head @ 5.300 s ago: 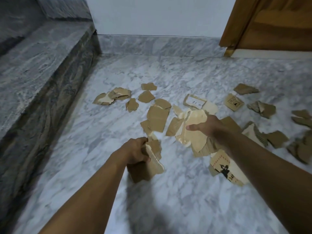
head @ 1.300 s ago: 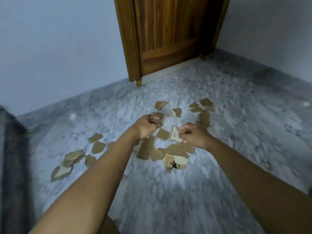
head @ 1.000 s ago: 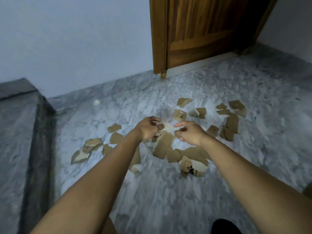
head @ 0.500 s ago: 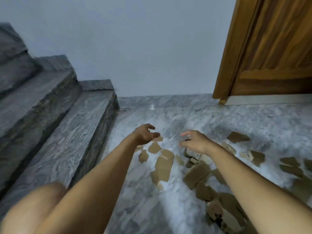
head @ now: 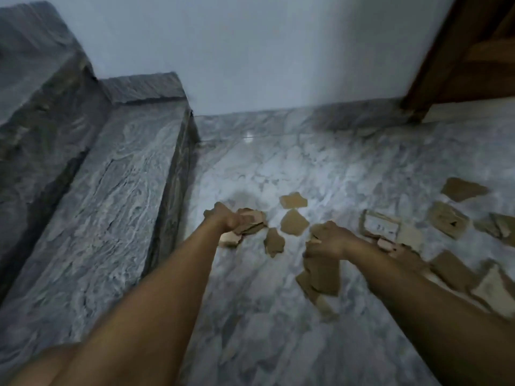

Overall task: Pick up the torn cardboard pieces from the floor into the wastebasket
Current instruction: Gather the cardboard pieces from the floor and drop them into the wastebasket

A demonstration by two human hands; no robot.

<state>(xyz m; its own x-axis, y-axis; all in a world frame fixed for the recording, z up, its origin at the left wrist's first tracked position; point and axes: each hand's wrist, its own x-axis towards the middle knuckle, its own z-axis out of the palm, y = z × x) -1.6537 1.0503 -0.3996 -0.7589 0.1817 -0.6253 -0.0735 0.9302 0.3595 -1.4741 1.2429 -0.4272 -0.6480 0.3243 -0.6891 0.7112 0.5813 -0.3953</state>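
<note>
Head view is showing both arms reaching down to the marble floor [head: 250, 330], where torn cardboard pieces [head: 292, 222] are lying scattered just beside the grey stone step [head: 111, 196]. Nearest the step, the left hand [head: 228, 220] is curling its fingers over a small heap of overlapping scraps, and its grip is closing round several at once, probably because bunching them saves trips. Further out from the step, the right hand [head: 330, 240] is making a narrow, curled grip with a tan edge poking out above the knuckles. It appears to be clutching a scrap too, though blur is softening the detail. More pieces are lying flat between the hands and spreading well away from the step toward the wooden door [head: 473, 51], some showing a pale printed face. Both palms are facing down, likely because the scraps are thin and sitting flush, so fingertips are having to rake under an edge. No wastebasket is showing anywhere, so these handfuls will need carrying to it, and most of the job is looking undone
</note>
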